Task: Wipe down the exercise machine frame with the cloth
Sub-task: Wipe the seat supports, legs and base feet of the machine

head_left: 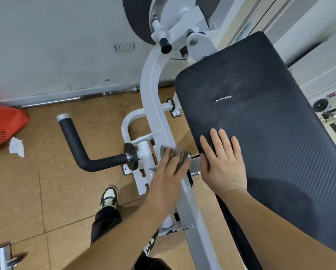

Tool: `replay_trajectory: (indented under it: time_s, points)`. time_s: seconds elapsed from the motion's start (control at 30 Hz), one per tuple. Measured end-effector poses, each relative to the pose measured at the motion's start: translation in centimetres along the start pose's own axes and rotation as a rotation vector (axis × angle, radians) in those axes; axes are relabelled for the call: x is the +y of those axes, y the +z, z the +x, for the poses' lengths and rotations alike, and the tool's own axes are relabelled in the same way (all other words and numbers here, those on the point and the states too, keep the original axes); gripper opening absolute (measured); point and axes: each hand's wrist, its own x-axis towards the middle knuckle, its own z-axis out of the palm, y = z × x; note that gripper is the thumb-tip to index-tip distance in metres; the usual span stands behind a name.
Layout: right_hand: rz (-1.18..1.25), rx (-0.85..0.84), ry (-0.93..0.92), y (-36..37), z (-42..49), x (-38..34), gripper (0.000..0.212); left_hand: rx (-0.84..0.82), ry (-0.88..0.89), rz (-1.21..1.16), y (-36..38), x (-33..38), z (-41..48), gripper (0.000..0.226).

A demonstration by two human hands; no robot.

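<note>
The exercise machine has a white curved frame tube (pixel 150 90) running from the top pivot down past a large black padded bench (pixel 260 117). My left hand (pixel 167 176) grips a dark brownish cloth (pixel 177 155) and presses it against the white tube beside the pad's lower left edge. My right hand (pixel 223 162) lies flat, fingers straight, on the black pad's near corner. Part of the cloth is hidden under my left fingers.
A black foam handle bar (pixel 79 151) sticks out to the left from the frame. On the tan tiled floor lie a red bag (pixel 3 125) and crumpled white paper (pixel 17 146). My shoe (pixel 109 196) stands near the frame base. A grey wall stands behind.
</note>
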Motion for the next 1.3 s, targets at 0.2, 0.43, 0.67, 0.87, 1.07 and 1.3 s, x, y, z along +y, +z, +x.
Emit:
replay_trajectory:
  time_s: [0.2, 0.43, 0.67, 0.87, 1.07, 1.3]
  points:
    - [-0.023, -0.007, -0.012, 0.1, 0.2, 0.0, 0.054, 0.059, -0.171, -0.31, -0.6, -1.5, -0.3, 0.113]
    - [-0.025, -0.001, -0.009, 0.6, 0.0, 0.1, 0.055, 0.191, -0.216, -0.336, 0.6, -0.1, 0.9, 0.047]
    - [-0.035, -0.004, -0.009, 0.7, 0.1, 0.2, 0.055, 0.179, -0.291, -0.408, 0.9, -1.3, 3.3, 0.052]
    - [-0.042, -0.017, -0.01, 0.8, 0.1, 0.1, 0.056, 0.158, -0.135, -0.35, 1.5, -0.7, 0.8, 0.045]
    - [-0.041, -0.012, -0.006, 0.8, 0.1, 0.1, 0.055, 0.239, -0.381, -0.315, 0.5, -0.4, 4.3, 0.034]
    - [-0.04, -0.003, -0.012, 0.9, 0.0, 0.2, 0.056, 0.223, -0.222, -0.272, 1.3, -1.6, 3.2, 0.033]
